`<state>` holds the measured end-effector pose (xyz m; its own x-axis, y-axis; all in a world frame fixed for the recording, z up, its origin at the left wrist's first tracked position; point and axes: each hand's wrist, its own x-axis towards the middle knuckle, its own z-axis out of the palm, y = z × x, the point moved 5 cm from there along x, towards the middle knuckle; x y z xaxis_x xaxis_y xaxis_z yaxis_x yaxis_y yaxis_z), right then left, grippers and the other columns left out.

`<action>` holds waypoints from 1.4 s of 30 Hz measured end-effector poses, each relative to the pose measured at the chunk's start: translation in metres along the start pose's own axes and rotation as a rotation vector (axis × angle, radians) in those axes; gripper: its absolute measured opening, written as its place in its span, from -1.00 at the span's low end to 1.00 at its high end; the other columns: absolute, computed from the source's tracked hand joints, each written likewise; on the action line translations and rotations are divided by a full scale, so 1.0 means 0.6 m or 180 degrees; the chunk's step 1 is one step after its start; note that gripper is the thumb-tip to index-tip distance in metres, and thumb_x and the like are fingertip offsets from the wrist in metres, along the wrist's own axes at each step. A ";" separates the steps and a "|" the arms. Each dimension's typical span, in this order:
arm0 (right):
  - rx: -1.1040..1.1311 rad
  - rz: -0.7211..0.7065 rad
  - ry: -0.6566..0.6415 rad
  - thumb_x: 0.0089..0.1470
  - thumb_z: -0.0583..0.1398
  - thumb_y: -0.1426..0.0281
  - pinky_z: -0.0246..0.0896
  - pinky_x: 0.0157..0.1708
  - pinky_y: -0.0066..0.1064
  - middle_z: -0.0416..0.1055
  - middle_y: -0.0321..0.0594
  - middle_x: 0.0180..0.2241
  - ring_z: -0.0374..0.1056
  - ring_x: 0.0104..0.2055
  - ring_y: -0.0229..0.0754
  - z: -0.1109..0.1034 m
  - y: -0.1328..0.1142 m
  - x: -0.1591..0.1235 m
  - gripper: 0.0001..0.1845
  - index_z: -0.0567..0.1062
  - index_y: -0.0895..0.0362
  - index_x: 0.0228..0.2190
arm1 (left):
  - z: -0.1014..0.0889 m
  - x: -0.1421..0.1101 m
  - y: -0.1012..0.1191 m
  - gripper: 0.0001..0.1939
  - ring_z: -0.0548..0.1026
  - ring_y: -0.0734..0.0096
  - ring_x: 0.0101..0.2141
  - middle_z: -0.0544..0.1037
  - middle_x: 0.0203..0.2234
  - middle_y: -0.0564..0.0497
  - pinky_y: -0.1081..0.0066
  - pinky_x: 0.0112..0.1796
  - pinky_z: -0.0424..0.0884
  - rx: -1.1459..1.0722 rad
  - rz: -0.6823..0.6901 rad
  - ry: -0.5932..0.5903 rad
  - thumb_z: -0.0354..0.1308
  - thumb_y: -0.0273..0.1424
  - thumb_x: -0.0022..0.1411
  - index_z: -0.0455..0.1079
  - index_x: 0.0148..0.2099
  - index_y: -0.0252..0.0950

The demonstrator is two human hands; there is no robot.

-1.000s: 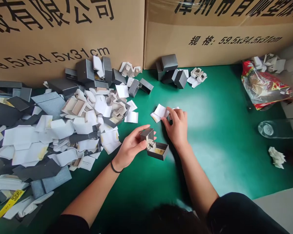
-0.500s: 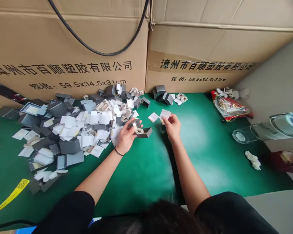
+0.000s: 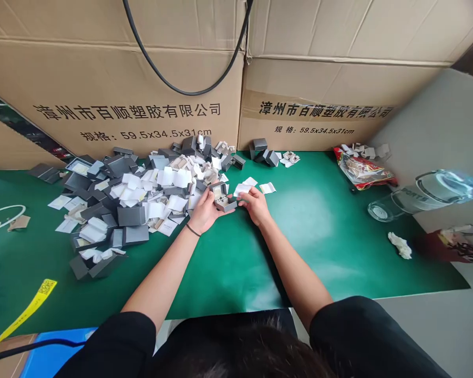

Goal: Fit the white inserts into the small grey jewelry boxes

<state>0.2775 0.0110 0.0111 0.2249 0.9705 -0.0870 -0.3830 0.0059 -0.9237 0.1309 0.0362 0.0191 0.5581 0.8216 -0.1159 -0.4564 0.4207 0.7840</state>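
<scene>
My left hand (image 3: 205, 212) grips a small dark grey box (image 3: 224, 206) whose lid stands up. Pale lining and small dark items, too small to name, show inside it. Close on its right, the fingers of my right hand (image 3: 254, 203) pinch a white slip of paper (image 3: 242, 190). Two more slips lie just behind that hand; one is a white slip (image 3: 267, 188) flat on the green table mat (image 3: 319, 231). Left of my left hand spreads a heap of dark boxes (image 3: 132, 216) and white papers (image 3: 132, 181).
Large cardboard cartons (image 3: 142, 79) wall off the back, with a black cable (image 3: 189, 93) hanging before them. Several grey boxes (image 3: 265, 155) stand by the cartons. At the right are a red snack bag (image 3: 364, 170), a clear bottle (image 3: 410, 202) and crumpled tissue (image 3: 400, 245).
My right hand has come left and nearer to the box, and a slip now lies on the mat where it was. The box stays in my left hand. The whole view has shifted.
</scene>
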 end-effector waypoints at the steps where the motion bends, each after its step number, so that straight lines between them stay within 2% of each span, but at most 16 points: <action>1: -0.0006 0.0014 -0.0046 -0.20 0.23 0.28 0.18 -0.51 -0.48 0.38 -0.33 -0.43 0.31 -0.43 -0.30 0.002 0.001 -0.001 -0.74 0.42 0.11 -0.38 | 0.000 0.000 -0.002 -0.50 0.44 0.25 -0.07 0.38 0.02 -0.03 0.00 -0.14 0.44 0.0060 0.0037 0.0026 0.13 -0.21 0.20 0.16 0.17 -0.01; 3: -0.0111 0.0007 -0.0081 -0.16 0.19 0.26 0.12 -0.53 -0.48 0.36 -0.33 -0.44 0.27 -0.46 -0.30 0.003 0.003 -0.002 -0.77 0.43 0.11 -0.40 | 0.002 0.003 -0.008 -0.49 0.43 0.27 -0.10 0.36 0.04 -0.04 0.10 -0.18 0.46 0.0185 0.0120 0.0068 0.14 -0.19 0.18 0.17 0.17 -0.04; 5: -0.0431 -0.0065 -0.0071 -0.15 0.19 0.25 0.09 -0.53 -0.47 0.30 -0.36 -0.50 0.19 -0.51 -0.33 0.003 0.004 -0.002 -0.81 0.41 0.12 -0.49 | 0.002 0.009 -0.013 -0.49 0.43 0.32 -0.14 0.34 0.05 -0.03 0.24 -0.24 0.48 0.0285 0.0214 0.0115 0.13 -0.18 0.18 0.17 0.17 -0.06; 9: -0.1370 -0.0429 -0.0021 -0.08 0.17 0.19 0.05 -0.49 -0.46 0.17 -0.37 -0.58 0.07 -0.52 -0.34 0.004 -0.002 0.000 -0.68 0.28 0.12 -0.67 | 0.003 0.032 -0.020 -0.50 0.41 0.48 -0.37 0.43 -0.13 -0.02 0.48 -0.43 0.41 0.0582 0.0309 0.0153 0.09 -0.14 0.19 0.19 0.16 -0.10; 13: -0.2049 -0.0867 -0.0062 -0.02 0.13 0.16 0.09 -0.41 -0.44 0.23 -0.34 -0.54 0.12 -0.47 -0.30 0.008 -0.017 0.022 -0.66 0.34 0.12 -0.65 | -0.003 0.070 -0.019 -0.51 0.32 0.56 -0.55 0.44 -0.29 0.02 0.49 -0.54 0.33 0.1005 0.0197 0.0154 0.06 -0.06 0.18 0.22 0.11 -0.11; 17: -0.2371 -0.0802 0.0114 -0.07 0.16 0.19 0.08 -0.46 -0.43 0.37 -0.31 -0.50 0.12 -0.53 -0.30 -0.003 -0.023 0.067 -0.74 0.53 0.11 -0.45 | -0.009 0.120 -0.007 -0.53 0.32 0.52 -0.56 0.39 -0.39 0.04 0.46 -0.55 0.33 0.1231 0.0092 0.0001 0.06 -0.06 0.17 0.23 0.08 -0.13; 21: -0.2579 -0.0833 -0.0011 -0.06 0.19 0.23 0.08 -0.49 -0.43 0.42 -0.30 -0.51 0.13 -0.54 -0.30 -0.017 -0.022 0.096 -0.76 0.56 0.11 -0.42 | -0.011 0.151 -0.002 -0.55 0.33 0.51 -0.55 0.34 -0.38 0.05 0.41 -0.50 0.38 0.1437 -0.0009 -0.0138 0.03 -0.04 0.19 0.25 0.05 -0.14; 25: -0.2811 -0.1149 -0.0028 -0.01 0.19 0.27 0.11 -0.50 -0.44 0.42 -0.30 -0.50 0.12 -0.57 -0.32 -0.023 -0.019 0.086 -0.80 0.55 0.11 -0.38 | -0.008 0.143 0.008 -0.48 0.32 0.45 -0.47 0.34 -0.37 0.01 0.38 -0.38 0.39 0.1811 0.0100 -0.0473 -0.05 -0.02 0.22 0.25 0.12 -0.18; 29: -0.3017 -0.1428 -0.0134 0.05 0.16 0.28 0.14 -0.50 -0.43 0.39 -0.30 -0.51 0.17 -0.55 -0.31 -0.011 -0.020 0.065 -0.82 0.53 0.09 -0.37 | 0.001 0.123 0.021 -0.38 0.36 0.33 -0.33 0.40 -0.30 -0.05 0.33 -0.20 0.34 0.2135 0.0320 -0.0800 0.13 -0.07 0.13 0.22 0.18 -0.24; 32: -0.3162 -0.1577 -0.0097 0.09 0.15 0.26 0.18 -0.48 -0.42 0.40 -0.27 -0.48 0.21 -0.52 -0.29 -0.003 -0.023 0.054 -0.80 0.51 0.08 -0.38 | 0.005 0.117 0.025 -0.40 0.38 0.24 -0.22 0.41 -0.17 -0.07 0.30 -0.11 0.29 0.2336 0.0422 -0.0744 0.21 -0.19 0.08 0.25 0.16 -0.22; 35: -0.3273 -0.1744 -0.0009 0.12 0.12 0.24 0.23 -0.44 -0.38 0.42 -0.24 -0.43 0.26 -0.48 -0.26 0.001 -0.025 0.048 -0.79 0.51 0.08 -0.36 | 0.006 0.117 0.024 -0.49 0.38 0.24 -0.19 0.39 -0.07 -0.07 0.31 -0.07 0.26 0.2518 0.0464 -0.0641 0.16 -0.24 0.14 0.27 0.14 -0.22; 40: -0.3279 -0.1953 0.0007 0.13 0.12 0.26 0.26 -0.44 -0.39 0.43 -0.21 -0.38 0.30 -0.44 -0.25 0.000 -0.026 0.047 -0.80 0.50 0.07 -0.30 | 0.005 0.118 0.017 -0.44 0.38 0.33 -0.30 0.41 -0.15 -0.05 0.34 -0.18 0.30 0.2551 0.0468 -0.0651 0.18 -0.25 0.12 0.23 0.16 -0.23; 42: -0.3259 -0.2075 0.0169 0.12 0.12 0.26 0.26 -0.45 -0.38 0.43 -0.18 -0.33 0.30 -0.43 -0.25 -0.003 -0.032 0.044 -0.80 0.49 0.07 -0.29 | 0.005 0.118 0.013 -0.42 0.38 0.33 -0.28 0.40 -0.15 -0.05 0.34 -0.18 0.31 0.2338 0.0443 -0.0643 0.21 -0.26 0.10 0.21 0.17 -0.22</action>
<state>0.2923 0.0359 0.0262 0.1569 0.8453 0.5107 0.6951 0.2728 -0.6652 0.1687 0.0966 0.0189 0.6770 0.7325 0.0715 0.0057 -0.1023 0.9947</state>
